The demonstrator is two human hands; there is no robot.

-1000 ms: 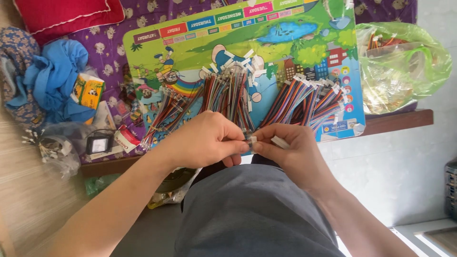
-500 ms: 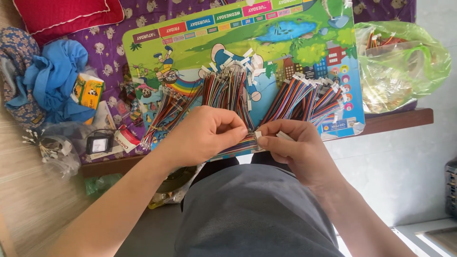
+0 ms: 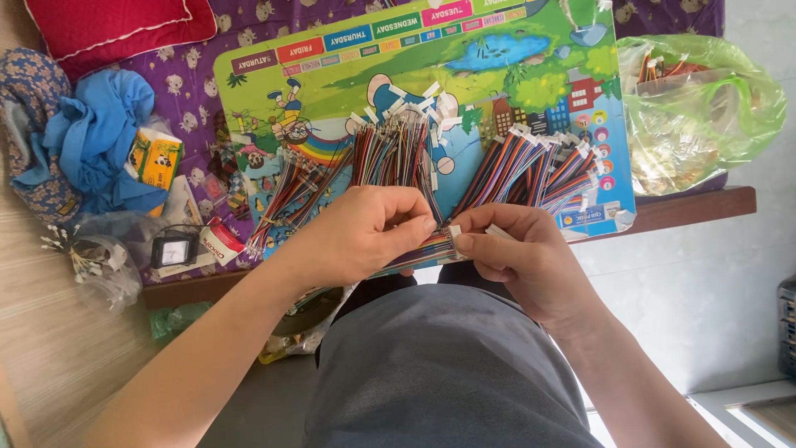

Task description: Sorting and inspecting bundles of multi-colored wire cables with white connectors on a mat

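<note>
yellow-green carton left, green bag right

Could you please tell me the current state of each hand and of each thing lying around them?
left hand: closed, pinching the wire bundle.
right hand: closed on the bundle's white connector end.
wire bundle: held level between both hands.
wire piles: lying fanned out on the board.
picture board: flat on the table.
green bag: open, holding wires.
blue cloth: crumpled.

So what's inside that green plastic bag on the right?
Through the green plastic bag you can make out more coloured wires near the top and a clear inner bag. The crinkled plastic blurs whatever lies deeper, so the rest is hidden.
</note>
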